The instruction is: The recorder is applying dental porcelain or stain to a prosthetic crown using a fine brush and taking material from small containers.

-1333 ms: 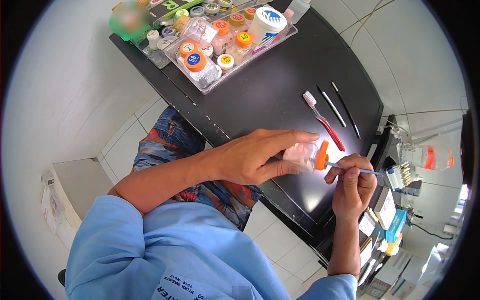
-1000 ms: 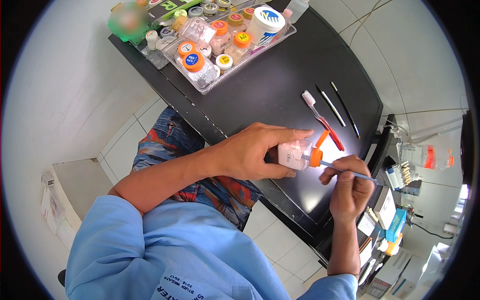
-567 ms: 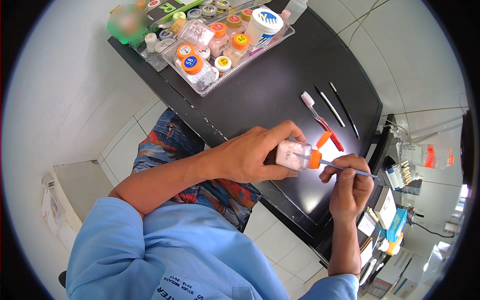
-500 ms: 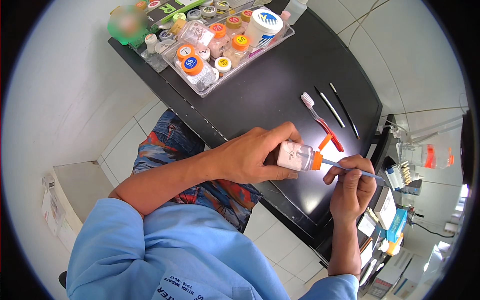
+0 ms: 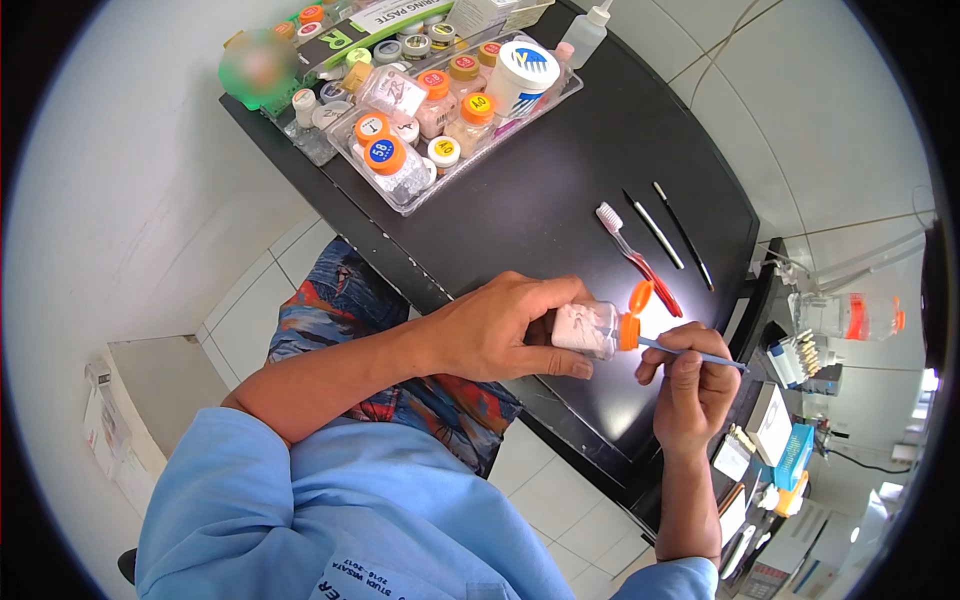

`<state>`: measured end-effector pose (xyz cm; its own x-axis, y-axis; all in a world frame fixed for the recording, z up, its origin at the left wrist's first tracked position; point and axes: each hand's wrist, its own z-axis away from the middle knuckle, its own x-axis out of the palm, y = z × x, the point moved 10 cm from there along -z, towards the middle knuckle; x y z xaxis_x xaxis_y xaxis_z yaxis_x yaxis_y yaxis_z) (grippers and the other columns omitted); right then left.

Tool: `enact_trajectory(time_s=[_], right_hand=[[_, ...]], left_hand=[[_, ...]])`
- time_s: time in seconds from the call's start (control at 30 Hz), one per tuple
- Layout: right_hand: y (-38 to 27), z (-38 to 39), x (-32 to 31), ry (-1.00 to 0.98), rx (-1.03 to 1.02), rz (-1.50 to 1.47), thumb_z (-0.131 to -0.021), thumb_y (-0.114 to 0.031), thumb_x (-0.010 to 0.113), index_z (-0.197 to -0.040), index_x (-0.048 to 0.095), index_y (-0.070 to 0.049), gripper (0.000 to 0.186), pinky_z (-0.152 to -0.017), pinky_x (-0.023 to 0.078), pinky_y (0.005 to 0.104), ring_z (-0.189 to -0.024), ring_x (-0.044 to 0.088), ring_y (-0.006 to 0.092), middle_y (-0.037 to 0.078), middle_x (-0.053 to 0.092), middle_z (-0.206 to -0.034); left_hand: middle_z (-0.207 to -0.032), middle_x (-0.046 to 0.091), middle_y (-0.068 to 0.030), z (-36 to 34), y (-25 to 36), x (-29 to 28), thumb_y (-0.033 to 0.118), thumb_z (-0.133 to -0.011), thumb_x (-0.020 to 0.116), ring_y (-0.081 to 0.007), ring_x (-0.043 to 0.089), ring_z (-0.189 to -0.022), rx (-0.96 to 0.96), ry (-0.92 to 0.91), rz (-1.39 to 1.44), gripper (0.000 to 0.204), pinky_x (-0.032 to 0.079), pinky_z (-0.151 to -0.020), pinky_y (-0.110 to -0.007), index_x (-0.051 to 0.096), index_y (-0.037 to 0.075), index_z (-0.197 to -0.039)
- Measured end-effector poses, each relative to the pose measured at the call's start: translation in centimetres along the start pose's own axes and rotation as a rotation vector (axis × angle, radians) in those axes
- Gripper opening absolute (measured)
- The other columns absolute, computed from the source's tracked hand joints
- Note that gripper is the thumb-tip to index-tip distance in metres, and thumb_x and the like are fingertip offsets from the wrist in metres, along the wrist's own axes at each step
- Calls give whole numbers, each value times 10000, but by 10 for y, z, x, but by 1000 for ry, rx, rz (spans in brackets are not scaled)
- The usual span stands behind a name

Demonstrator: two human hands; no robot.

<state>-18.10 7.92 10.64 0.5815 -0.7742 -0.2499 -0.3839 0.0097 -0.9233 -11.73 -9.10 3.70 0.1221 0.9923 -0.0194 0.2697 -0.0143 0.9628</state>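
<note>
My left hand [image 5: 505,325] grips a small clear bottle [image 5: 592,330] of pale pink powder, tilted on its side above the black table. The bottle's neck points to the right, and its orange flip cap [image 5: 640,297] hangs open. Between the fingers and thumb of my right hand [image 5: 692,390] is a thin blue stick [image 5: 705,356], its left end at the bottle's mouth. How far the stick reaches inside is hard to make out. A red toothbrush [image 5: 645,265] lies just beyond the bottle, beside a white-handled brush [image 5: 657,233] and a thin black-handled tool [image 5: 685,238].
A clear plastic tray [image 5: 408,206] of capped jars and bottles stands at the far left of the black table [image 5: 480,225]. Behind it is a white squeeze bottle [image 5: 583,38]. Along the right, a side counter holds boxes and a blue packet [image 5: 793,455].
The bottle has turned slightly in my left hand, so the open lid now shows its round face. The stick has shifted a little left with my right hand. The whole view has moved slightly.
</note>
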Motion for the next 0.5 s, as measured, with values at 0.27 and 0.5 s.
enact_trajectory(time_s=[0.27,0.5], right_hand=[[2,-2,-12,106,13,-144,-1152,-172,521,-1124,657,74,282,-670,559,311,-714,673,184,165,685,-905],[6,-2,4,-43,72,-84,-1157,-216,539,-1128,653,75,315,-677,576,313,-725,703,191,157,693,-883]], left_hand=[[-829,740,-50,0,-3,0,316,-915,912,-89,669,-685,-104,-71,-62,440,503,-604,-281,679,23,-1146],[-810,732,-43,2,-6,3,338,-923,904,-77,653,-679,-96,-72,-17,423,488,-597,-275,674,30,-1101]])
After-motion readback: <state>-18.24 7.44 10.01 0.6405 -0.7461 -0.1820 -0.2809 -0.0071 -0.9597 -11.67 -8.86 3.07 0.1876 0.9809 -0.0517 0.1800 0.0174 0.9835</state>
